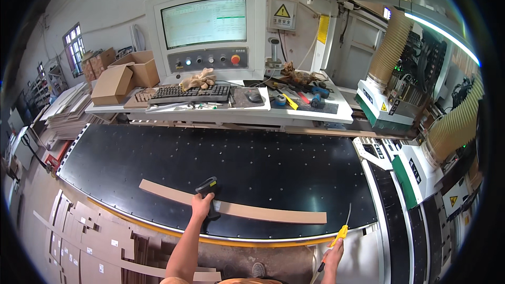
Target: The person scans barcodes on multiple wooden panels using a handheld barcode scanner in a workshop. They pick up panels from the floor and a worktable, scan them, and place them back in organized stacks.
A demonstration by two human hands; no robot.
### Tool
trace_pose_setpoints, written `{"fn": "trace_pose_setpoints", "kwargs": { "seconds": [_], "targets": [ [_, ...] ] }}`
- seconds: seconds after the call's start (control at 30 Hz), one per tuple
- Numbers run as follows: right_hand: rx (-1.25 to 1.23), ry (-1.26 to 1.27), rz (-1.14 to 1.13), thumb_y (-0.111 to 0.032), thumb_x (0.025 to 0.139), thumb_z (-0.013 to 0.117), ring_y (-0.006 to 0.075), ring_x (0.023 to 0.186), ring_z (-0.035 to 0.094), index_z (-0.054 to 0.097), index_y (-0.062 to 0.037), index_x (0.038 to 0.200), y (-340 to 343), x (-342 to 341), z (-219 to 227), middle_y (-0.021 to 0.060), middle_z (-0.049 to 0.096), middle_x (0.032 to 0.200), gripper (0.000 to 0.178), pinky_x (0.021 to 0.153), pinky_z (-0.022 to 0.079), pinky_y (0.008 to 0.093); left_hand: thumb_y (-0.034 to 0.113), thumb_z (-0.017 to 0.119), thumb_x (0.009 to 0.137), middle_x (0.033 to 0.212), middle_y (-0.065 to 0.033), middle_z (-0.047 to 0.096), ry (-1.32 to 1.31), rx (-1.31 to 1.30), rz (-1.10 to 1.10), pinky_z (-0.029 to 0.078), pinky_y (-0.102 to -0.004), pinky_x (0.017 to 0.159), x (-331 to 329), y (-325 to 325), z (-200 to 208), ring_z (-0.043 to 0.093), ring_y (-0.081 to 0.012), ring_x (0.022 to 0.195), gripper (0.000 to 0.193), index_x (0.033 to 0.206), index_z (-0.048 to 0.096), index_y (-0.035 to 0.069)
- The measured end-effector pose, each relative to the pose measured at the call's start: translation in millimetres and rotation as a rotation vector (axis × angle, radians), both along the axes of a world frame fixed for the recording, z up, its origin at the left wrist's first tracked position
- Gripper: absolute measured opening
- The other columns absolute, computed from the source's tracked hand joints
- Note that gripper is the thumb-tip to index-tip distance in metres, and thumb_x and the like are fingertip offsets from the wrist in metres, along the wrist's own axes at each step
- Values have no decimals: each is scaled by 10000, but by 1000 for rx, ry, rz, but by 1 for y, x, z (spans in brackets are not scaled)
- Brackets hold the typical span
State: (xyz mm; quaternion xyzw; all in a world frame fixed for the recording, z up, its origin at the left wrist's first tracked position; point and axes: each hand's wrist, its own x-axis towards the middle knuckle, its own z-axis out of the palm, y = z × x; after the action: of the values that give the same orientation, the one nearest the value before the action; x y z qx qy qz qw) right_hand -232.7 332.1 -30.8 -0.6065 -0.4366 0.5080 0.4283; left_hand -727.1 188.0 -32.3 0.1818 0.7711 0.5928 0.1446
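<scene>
My left hand [201,204] is closed round the grip of a black handheld barcode scanner [206,184]. It is over a long, narrow light-brown strip of board [273,213] that lies across the near part of a black table. A small white label [217,206] shows on the strip beside the scanner's grip. Off the table's near right corner, my right hand [334,255] grips a yellow air blow gun [341,233]. Its long thin nozzle points up over the table edge, and a hose trails below the hand.
Holes dot the black table [221,152]. Behind it, a desk carries a keyboard [190,93], gloves [198,79], cardboard boxes [113,85] and tools under a machine screen [204,22]. Machine heads with ribbed hoses [391,47] stand right. Brown panels [87,234] are stacked at lower left.
</scene>
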Motion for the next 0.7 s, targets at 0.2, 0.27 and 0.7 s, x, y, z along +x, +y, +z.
{"fn": "trace_pose_setpoints", "kwargs": {
  "seconds": [0.2,0.27,0.7],
  "targets": [
    [-76,32,-19,-547,1044,347,108,385,404,521,-135,978,0,-2,-2,9,498,708,452,321,329,255,232,715,795,772,-42,660,-35,67,-11,477,-314,674,-4,0,-8,576,-122,730,322,915,703,-67],
    [-127,36,-80,-603,1025,384,79,421,380,539,-150,967,1,-1,-2,-21,462,678,483,362,308,235,250,717,818,816,-62,682,-114,53,-10,480,-323,694,-7,0,-13,590,-135,751,336,935,701,-64],
    [62,39,-605,-584,1024,415,155,478,446,594,7,1017,41,34,-60,74,500,723,618,395,396,322,248,698,839,699,7,585,-8,92,-36,407,-293,634,-10,4,-13,491,-93,676,299,773,646,-39]
  ]
}}
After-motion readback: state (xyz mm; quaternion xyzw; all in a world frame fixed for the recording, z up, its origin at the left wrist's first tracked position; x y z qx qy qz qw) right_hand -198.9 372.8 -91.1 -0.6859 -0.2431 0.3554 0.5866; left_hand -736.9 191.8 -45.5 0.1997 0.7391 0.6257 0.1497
